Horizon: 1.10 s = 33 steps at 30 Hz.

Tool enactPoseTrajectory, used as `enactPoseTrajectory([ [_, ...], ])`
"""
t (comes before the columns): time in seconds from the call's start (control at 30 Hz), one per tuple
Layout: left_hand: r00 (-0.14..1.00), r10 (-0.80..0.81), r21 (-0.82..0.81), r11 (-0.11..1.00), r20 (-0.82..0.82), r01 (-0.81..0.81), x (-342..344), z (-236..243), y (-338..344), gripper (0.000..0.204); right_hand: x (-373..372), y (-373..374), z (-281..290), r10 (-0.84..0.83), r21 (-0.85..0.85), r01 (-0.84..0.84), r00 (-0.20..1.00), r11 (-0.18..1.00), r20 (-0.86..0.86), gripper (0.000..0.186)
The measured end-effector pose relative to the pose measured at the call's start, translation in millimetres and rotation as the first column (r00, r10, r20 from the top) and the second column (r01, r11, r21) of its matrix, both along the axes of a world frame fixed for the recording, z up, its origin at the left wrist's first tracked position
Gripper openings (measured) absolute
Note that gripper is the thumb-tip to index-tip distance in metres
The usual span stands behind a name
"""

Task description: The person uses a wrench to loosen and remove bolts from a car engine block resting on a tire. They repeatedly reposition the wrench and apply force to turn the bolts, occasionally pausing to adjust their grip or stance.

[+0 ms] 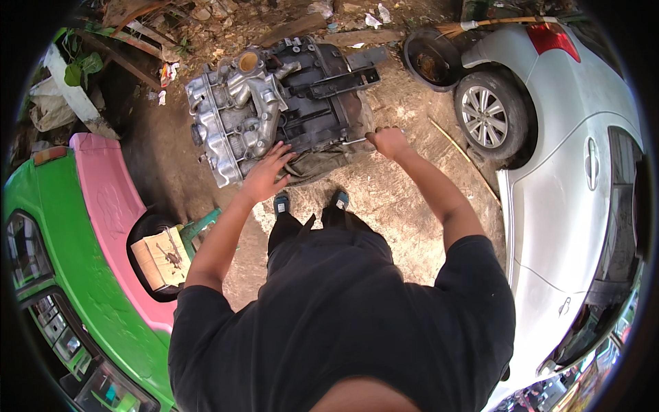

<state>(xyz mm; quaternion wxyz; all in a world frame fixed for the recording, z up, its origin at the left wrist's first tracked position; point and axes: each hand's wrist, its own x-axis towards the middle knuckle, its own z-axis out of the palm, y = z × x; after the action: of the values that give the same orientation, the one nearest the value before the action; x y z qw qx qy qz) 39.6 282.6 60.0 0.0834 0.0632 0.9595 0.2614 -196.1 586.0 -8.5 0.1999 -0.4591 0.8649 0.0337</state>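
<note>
An engine block (309, 103) lies on its side on the ground in front of me, its silvery intake manifold (264, 117) at the left and its dark casing at the right. My left hand (268, 172) rests on the near edge of the engine with the fingers spread, beside a greyish cloth (312, 165) that is partly under the engine. At the near right corner, my right hand (389, 142) is closed round a slim metal tool (355, 141). The tool's shaft points left toward the engine; its exact kind and tip are not clear.
A silver car (556, 178) stands on the right, its rear wheel (487, 113) near a black basin (431, 58). On the left is a green and pink vehicle (89, 206), with a cardboard box (159, 259) by its wheel. A thin stick (463, 156) lies on the concrete.
</note>
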Motion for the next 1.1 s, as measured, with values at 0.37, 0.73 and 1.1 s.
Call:
enactPoseTrajectory([
  [0.37, 0.999, 0.027, -0.004, 1.000, 0.026, -0.026, -2.0, -1.5, 1.8, 0.059, 69.4, 6.5, -170.1, -0.334, -0.348, 0.753, 0.588, 0.559, 0.736, 0.034],
  [0.73, 0.997, 0.065, 0.173, 0.983, -0.035, -0.058, 5.0, -4.7, -1.3, 0.056, 189.9, -100.3, -185.4, 0.360, 0.365, 0.910, -0.279, -0.197, 0.890, 0.049],
  [1.1, 0.990, 0.069, 0.311, 0.950, -0.124, -0.027, 13.6, -14.9, -9.4, 0.056, 205.7, -163.4, -115.7, 0.255, 0.307, 0.700, -0.182, -0.645, 0.950, 0.030],
])
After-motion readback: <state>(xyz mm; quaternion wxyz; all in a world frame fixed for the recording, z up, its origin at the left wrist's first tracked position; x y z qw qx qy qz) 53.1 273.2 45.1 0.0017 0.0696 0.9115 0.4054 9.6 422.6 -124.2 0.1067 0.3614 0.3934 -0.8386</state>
